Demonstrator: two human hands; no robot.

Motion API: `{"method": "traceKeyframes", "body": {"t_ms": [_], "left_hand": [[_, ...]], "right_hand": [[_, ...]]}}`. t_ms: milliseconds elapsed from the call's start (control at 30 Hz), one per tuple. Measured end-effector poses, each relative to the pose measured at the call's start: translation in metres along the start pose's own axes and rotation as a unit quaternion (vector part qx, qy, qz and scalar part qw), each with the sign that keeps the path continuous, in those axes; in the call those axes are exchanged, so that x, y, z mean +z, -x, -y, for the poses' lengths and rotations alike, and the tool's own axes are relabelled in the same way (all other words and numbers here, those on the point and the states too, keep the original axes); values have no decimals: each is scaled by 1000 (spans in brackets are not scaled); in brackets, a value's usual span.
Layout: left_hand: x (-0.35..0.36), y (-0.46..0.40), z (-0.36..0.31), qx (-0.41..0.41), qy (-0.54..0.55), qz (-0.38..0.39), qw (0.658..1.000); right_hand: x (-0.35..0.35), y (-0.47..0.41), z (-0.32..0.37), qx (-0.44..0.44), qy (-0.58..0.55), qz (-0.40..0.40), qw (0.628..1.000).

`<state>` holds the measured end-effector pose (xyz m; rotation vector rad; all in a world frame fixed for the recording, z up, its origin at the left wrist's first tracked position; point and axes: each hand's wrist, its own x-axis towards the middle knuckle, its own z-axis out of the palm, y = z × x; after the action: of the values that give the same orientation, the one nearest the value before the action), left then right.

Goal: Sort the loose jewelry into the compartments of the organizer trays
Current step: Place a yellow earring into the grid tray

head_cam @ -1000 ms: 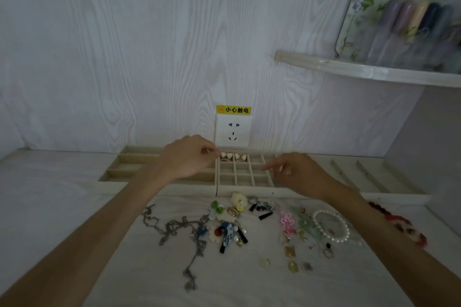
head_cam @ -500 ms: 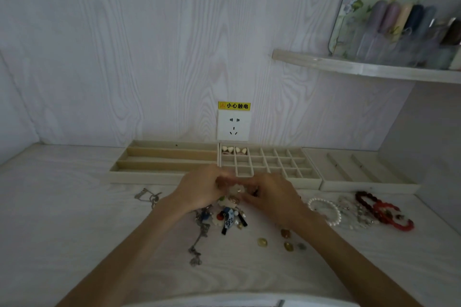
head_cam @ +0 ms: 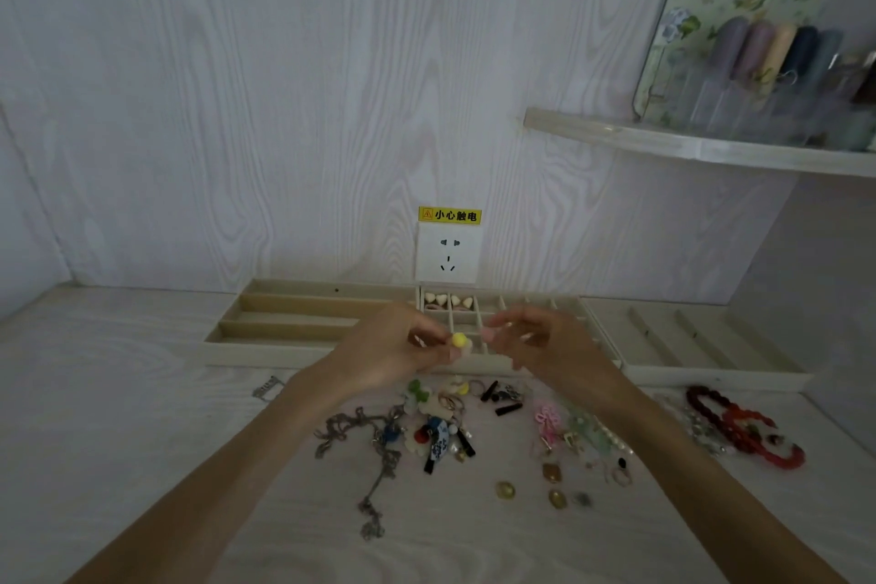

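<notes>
Round yellow bead earring (head_cam: 459, 340) pinched by left hand (head_cam: 386, 353) fingers; right hand (head_cam: 545, 343) fingers loosely apart.

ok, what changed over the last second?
Both hands left the grid tray, dipped to the loose pile, and are now raised. The left hand pinches a yellow piece; the right hand holds something pinkish, unclear. Shell pieces, chain and red beads lie unchanged.
</notes>
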<state>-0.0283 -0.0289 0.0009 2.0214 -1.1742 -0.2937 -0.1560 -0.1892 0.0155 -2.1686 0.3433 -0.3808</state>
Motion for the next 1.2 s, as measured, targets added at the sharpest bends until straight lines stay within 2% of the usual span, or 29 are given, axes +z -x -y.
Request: {"method": "traceKeyframes", "body": {"t_ms": [133, 267, 367, 533, 633, 733, 800, 1067, 1200], "left_hand": [[-2, -13, 0, 14, -43, 16, 999], [-10, -26, -5, 30, -90, 4, 995], [-18, -40, -14, 26, -115, 2, 993], [-20, -67, -16, -3, -134, 9, 991], [-16, -67, -3, -38, -151, -43, 987], [-9, -55, 17, -48, -161, -121, 978], [-5, -47, 27, -57, -164, -141, 975], [-6, -34, 51, -66, -122, -120, 983], [-8, -31, 56, -79, -109, -120, 984]], "right_hand": [[9, -8, 1, -54, 36, -22, 998], [9, -21, 4, -101, 79, -63, 990], [-1, -35, 6, -116, 106, -66, 985], [-18, -65, -5, -79, 65, -88, 991], [-26, -82, -23, -51, 143, -123, 981], [-23, -94, -35, -34, 204, -104, 973], [-18, -101, -40, -28, 232, -84, 969], [-4, -119, -46, -1, 287, -34, 957], [-3, -125, -50, 24, 246, -23, 969]]}}
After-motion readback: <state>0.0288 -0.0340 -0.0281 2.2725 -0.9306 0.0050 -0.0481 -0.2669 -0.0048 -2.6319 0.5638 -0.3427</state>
